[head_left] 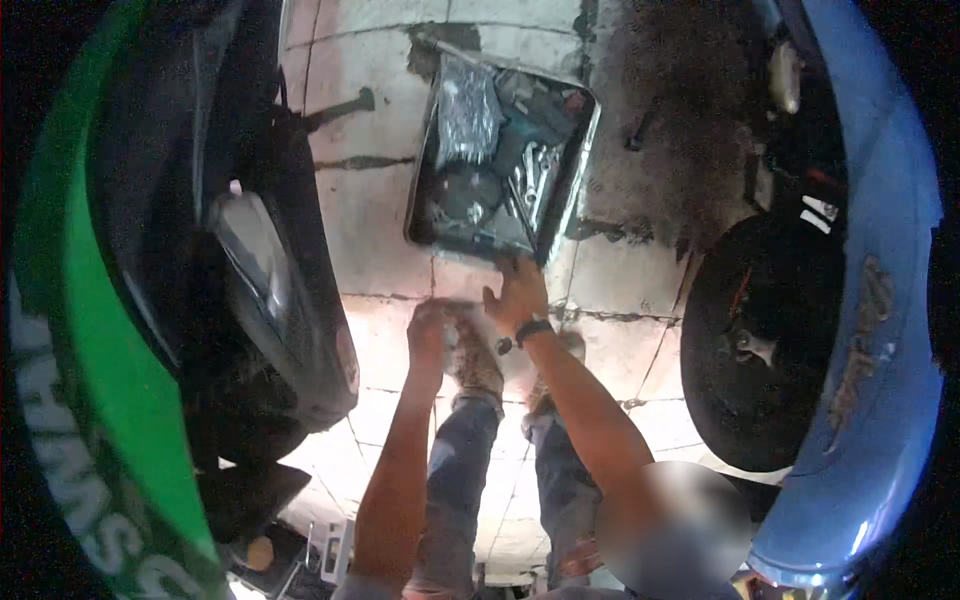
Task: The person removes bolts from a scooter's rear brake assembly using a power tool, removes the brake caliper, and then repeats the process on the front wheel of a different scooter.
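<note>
Item 1: I am reaching my right hand (517, 293), fingers spread and holding nothing, to the metal tool tray (425, 160) (rim just touching); left hand (428, 330) curled, grip unclear.

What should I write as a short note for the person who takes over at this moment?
Left hand: lowered over the tiled floor, near the shoe; whether it holds anything cannot be told.
Right hand: open, fingers reaching the near edge of the metal tray of tools.
The tray lies on the floor between the green motorcycle and the blue one.
No tool is lifted out yet.
</note>
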`<state>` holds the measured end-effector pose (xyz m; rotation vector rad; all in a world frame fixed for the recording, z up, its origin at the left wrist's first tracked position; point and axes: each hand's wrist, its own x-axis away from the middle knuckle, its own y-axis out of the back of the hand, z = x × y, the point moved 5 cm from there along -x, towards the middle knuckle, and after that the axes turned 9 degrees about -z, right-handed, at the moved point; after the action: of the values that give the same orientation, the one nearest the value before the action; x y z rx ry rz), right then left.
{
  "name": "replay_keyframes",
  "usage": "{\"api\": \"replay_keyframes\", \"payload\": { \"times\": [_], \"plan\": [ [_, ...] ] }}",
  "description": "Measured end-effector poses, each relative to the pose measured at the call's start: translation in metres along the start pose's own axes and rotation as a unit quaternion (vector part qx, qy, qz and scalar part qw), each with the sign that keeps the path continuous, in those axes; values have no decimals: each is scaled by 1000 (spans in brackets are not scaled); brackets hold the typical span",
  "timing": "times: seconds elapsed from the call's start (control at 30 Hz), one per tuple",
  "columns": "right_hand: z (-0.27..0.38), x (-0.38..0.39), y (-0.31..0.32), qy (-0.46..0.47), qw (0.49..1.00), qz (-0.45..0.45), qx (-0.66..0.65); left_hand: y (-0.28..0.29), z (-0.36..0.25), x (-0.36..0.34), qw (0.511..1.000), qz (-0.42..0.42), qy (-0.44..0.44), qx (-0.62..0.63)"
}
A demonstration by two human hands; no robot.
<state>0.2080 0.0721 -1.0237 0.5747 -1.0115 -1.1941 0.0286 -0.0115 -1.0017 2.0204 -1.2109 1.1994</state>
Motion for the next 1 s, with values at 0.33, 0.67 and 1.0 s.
{"api": "replay_keyframes", "payload": {
  "times": [0.33,0.67,1.0],
  "plan": [
    [-54,-5,-6,-133,968,-102,-185,-28,-51,-72,837,-193,-395,-327],
    [-25,-13,-38,-110,975,-13,-193,-45,-69,-66,836,-192,-308,-413],
    [-28,-14,11,7,998,-18,-68,-1,-82,-58,859,-173,-403,-265]
  ]
}}
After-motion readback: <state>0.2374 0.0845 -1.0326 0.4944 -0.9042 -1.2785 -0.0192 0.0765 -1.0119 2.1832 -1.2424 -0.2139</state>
